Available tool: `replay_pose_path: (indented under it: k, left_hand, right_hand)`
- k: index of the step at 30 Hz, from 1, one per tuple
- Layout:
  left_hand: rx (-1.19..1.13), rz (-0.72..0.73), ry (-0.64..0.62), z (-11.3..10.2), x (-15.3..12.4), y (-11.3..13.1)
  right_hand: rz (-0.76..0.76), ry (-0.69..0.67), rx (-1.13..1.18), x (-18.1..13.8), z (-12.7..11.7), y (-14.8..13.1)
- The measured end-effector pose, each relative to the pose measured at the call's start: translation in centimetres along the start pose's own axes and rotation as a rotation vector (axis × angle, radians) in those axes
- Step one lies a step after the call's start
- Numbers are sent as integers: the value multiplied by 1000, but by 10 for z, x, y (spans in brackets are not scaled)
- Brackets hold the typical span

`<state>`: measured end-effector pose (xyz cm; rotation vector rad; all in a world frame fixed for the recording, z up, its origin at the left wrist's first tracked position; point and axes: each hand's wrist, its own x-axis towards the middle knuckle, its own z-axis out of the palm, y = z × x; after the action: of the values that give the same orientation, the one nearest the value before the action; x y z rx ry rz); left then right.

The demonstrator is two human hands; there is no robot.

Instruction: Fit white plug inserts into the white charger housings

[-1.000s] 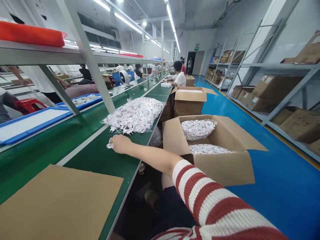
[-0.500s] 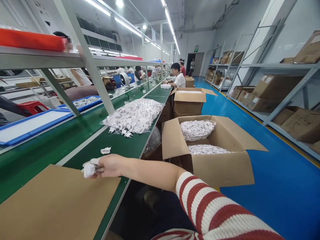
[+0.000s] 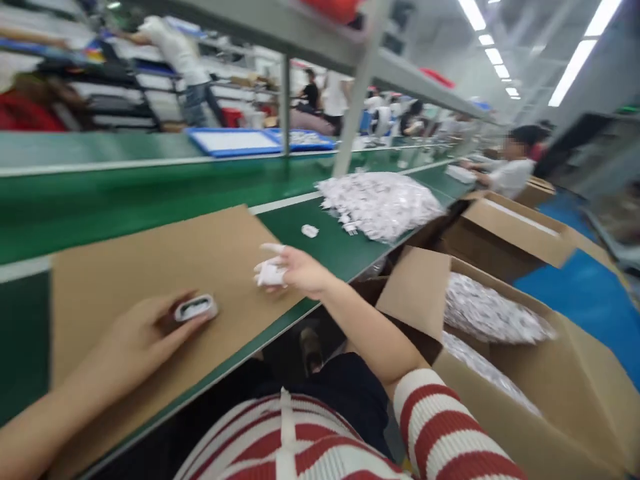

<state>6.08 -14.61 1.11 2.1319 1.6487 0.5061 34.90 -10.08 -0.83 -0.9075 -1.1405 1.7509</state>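
Lower left, the left hand (image 3: 145, 333) grips a hollow casing (image 3: 197, 307); mid-frame, the right hand (image 3: 300, 270) holds a white piece (image 3: 271, 274). Gathering parts seems in hand; the next move calls for steady grips.

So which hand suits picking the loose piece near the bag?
Likely the right hand: it's nearer the piece; the left hand is farther off, over the cardboard. Each holds a white part.

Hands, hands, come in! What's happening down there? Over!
Left hand gripping open-ended white housing. Right hand holding white part. Loose white piece on green bench. Nothing seen between hands.
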Motion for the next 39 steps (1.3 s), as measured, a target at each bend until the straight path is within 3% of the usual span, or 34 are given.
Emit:
replay_pose_path:
  k: [3,8,14,17,20,22,26,31,36,39]
  left_hand:
    - [-83,20,11,10,-9,-18]
    - [-160,85,38,13,-14,-18]
    - [-266,78,58,16,-25,-23]
    - [-306,62,44,17,-26,-26]
    - [-312,42,36,17,-26,-26]
    - [-324,38,36,17,-26,-26]
    - [-348,29,39,18,-26,-27]
    - [-369,9,23,20,-25,-28]
    - [-399,-14,-5,21,-24,-27]
    - [-409,-28,-20,19,-25,-25]
  right_hand:
    - [5,-38,-128,-1,7,2]
    - [-29,-31,-309,3,27,15]
    - [-283,104,-684,7,44,24]
    - [-380,-4,-1038,4,44,23]
    - [-361,-142,-1287,3,42,25]
    - [-334,-121,-1270,2,41,28]
    - [-393,-28,-1003,3,41,31]
    - [-387,-86,-980,2,46,35]
    - [-541,60,-840,1,66,36]
    - [-582,-26,-885,1,81,33]
